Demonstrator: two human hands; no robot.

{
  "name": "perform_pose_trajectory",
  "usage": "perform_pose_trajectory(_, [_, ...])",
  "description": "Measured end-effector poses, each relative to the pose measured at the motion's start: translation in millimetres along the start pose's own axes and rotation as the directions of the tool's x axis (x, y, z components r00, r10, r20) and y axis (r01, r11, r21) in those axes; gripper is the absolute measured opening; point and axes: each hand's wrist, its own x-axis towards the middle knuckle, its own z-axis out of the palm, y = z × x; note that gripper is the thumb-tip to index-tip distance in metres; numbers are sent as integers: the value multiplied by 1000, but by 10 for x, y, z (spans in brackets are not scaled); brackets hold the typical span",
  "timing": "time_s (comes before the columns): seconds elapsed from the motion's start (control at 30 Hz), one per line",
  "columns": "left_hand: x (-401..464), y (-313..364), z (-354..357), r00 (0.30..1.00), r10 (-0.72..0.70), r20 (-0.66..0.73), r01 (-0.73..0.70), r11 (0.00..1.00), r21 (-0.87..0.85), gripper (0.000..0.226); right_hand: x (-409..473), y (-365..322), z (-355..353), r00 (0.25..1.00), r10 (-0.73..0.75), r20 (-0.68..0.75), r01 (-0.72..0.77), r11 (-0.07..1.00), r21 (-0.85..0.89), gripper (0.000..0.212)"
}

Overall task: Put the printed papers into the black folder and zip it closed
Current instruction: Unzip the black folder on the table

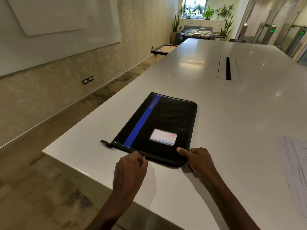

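Nearest, at about 6 o'clock, two bare forearms are seen reaching over the near edge of the white surface (216,113). The left hand (131,165) is curled at the near edge of the black folder (166,120), its fingers (141,161) pinched on something small at the zipper line; whether that is the zipper pull cannot be told. The right hand (197,161) is set on the folder's near right corner, the thumb pressed on top and the other fingers curled round the edge. The folder is laid flat at the centre, crossed by a blue stripe (141,123) and fitted with a label window (163,136); a zipper tail (105,143) sticks out at 9 o'clock. Printed papers (294,166) are lying at 3 o'clock, well apart from the folder. Farther, toward 1 o'clock, a cable slot (228,68) is cut into the surface. Farthest, at 12 o'clock, a foosball table (197,33) and potted plants (208,13) are visible.
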Motion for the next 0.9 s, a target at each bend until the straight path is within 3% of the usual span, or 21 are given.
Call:
perform_pose_trajectory(0.37, [24, -129, -12, 998, 68, -5, -68, 997, 20, 28, -3, 18, -26, 999, 30, 36, -30, 1000, 5, 50])
perform_pose_trajectory(0.9, [203, -453, -143, 996, -28, -84, 36, 995, 92, 19, -33, -7, -6, 999, 24, 31, -24, 1000, 16, 49])
